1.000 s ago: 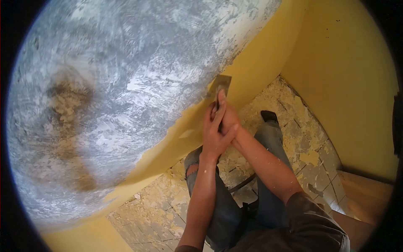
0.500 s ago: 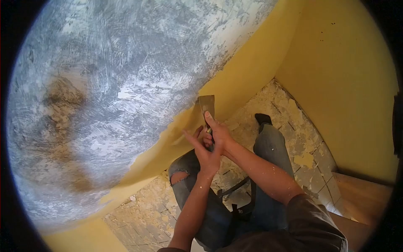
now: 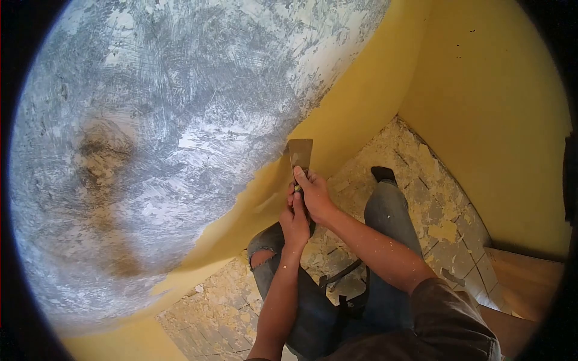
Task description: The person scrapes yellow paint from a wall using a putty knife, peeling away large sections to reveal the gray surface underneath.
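A scraper (image 3: 300, 153) with a wide flat blade points up toward the wall, its blade at the ragged edge of the yellow paint (image 3: 346, 108). My right hand (image 3: 315, 197) is wrapped around the scraper near the base of the blade, thumb laid along it. Just below, my left hand (image 3: 294, 224) is closed around the lower part of the handle, which the fingers mostly hide. Left of the blade, the wall shows a scraped grey and white surface (image 3: 198, 108) with the yellow layer gone.
Paint flakes (image 3: 445, 231) litter the tiled floor (image 3: 463, 262). My bent legs in torn jeans (image 3: 391, 210) are beneath my arms, with a black strap (image 3: 343, 277) between them. Another yellow wall (image 3: 494, 132) rises at right, beside a brown board (image 3: 524, 280).
My left hand has gone from spread fingers to closed around the scraper's handle. The right hand keeps its grip, and the view has shifted slightly.
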### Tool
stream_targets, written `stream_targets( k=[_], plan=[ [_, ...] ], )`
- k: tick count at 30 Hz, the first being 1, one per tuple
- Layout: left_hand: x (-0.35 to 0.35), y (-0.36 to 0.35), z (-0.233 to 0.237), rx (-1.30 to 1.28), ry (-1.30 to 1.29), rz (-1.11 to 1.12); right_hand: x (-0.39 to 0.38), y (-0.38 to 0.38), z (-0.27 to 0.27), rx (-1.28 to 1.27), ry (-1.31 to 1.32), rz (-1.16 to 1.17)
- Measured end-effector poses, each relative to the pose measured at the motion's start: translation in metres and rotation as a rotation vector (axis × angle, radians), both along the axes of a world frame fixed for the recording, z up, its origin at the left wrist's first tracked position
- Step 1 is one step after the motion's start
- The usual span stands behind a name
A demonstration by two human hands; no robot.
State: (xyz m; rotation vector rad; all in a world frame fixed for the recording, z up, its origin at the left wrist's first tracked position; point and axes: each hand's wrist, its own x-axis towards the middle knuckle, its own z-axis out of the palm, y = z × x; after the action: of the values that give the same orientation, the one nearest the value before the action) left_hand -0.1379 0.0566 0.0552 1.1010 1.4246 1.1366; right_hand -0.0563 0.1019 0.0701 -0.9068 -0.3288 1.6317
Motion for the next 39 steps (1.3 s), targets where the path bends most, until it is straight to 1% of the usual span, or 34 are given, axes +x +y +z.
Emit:
stream_targets(
  k=[1,2,3,5,6,8,9,11,12,14,17,18,20,22,23,24,25,26,29,30,31,32,33,34,35,36,37,38,39],
  plan=[
    [-0.002,0.002,0.006,-0.085,0.031,-0.033,0.003,0.0,0.004,-0.042,0.078,0.031],
    [-0.002,0.003,0.008,-0.169,0.061,-0.067,0.005,0.0,0.004,-0.041,0.074,0.03],
    [-0.001,0.0,0.001,-0.171,0.057,-0.067,0.005,-0.002,0.002,-0.054,0.092,0.041],
    [-0.002,-0.006,-0.018,-0.059,0.254,-0.081,0.006,-0.003,0.0,-0.061,0.11,0.052],
    [0.0,-0.007,-0.014,-0.058,0.255,-0.079,0.006,-0.006,0.0,-0.089,0.126,0.069],
    [0.001,-0.01,-0.006,-0.243,0.166,-0.056,0.006,-0.006,0.0,-0.115,0.144,0.084],
    [0.001,-0.011,-0.008,-0.243,0.169,-0.057,0.006,-0.006,0.001,-0.122,0.143,0.083],
    [-0.001,-0.011,-0.015,-0.151,0.206,-0.055,0.005,-0.006,0.003,-0.128,0.144,0.082],
    [-0.004,-0.011,-0.022,-0.149,0.207,-0.054,0.006,-0.005,0.003,-0.134,0.138,0.085],
    [-0.009,-0.01,-0.035,-0.012,0.302,-0.1,0.006,-0.002,0.003,-0.137,0.132,0.091],
    [-0.003,-0.005,-0.018,0.035,0.297,-0.111,0.006,0.003,0.005,-0.155,0.142,0.082],
    [-0.004,-0.003,-0.022,0.036,0.3,-0.114,0.005,0.004,0.006,-0.157,0.132,0.074],
    [-0.007,-0.001,-0.031,0.191,0.359,-0.128,0.005,0.005,0.005,-0.162,0.125,0.061],
    [0.001,0.001,-0.013,0.205,0.406,-0.129,0.009,0.008,0.007,-0.209,0.082,0.138],
    [0.003,0.001,-0.004,0.213,0.454,-0.128,0.01,0.01,0.009,-0.214,0.082,0.134],
    [0.002,0.003,-0.003,0.206,0.451,-0.131,0.009,0.012,0.015,-0.197,0.097,0.069],
    [0.0,0.006,-0.002,0.032,0.359,-0.146,0.009,0.013,0.018,-0.18,0.111,0.005],
    [0.0,0.009,-0.001,-0.137,0.261,-0.156,0.009,0.013,0.018,-0.185,0.106,0.007],
    [0.009,0.01,0.014,-0.102,0.209,-0.134,0.011,0.015,0.017,-0.215,0.076,0.027],
    [0.01,0.015,0.024,-0.106,0.209,-0.13,0.012,0.018,0.019,-0.141,0.078,0.022],
    [0.013,0.023,0.035,-0.053,0.356,-0.17,0.015,0.021,0.025,-0.065,0.079,0.021],
    [0.013,0.028,0.041,-0.001,0.501,-0.207,0.021,0.026,0.032,-0.066,0.076,0.03],
    [0.017,0.03,0.037,-0.001,0.493,-0.198,0.033,0.032,0.049,-0.089,0.085,-0.023],
    [0.027,0.034,0.03,0.09,0.418,-0.204,0.044,0.037,0.059,-0.105,0.086,-0.077],
    [0.037,0.04,0.027,0.186,0.343,-0.218,0.05,0.038,0.056,-0.095,0.071,-0.078],
    [0.04,0.044,0.028,0.199,0.332,-0.223,0.054,0.037,0.047,-0.057,-0.005,-0.038],
    [0.039,0.043,0.029,0.022,0.157,-0.252,0.057,0.037,0.04,-0.024,-0.079,0.003],
    [0.036,0.04,0.028,-0.163,-0.012,-0.279,0.057,0.038,0.032,-0.025,-0.079,-0.002],
    [0.031,0.039,0.027,-0.163,-0.009,-0.283,0.056,0.038,0.027,-0.004,-0.055,-0.009]
  ],
)
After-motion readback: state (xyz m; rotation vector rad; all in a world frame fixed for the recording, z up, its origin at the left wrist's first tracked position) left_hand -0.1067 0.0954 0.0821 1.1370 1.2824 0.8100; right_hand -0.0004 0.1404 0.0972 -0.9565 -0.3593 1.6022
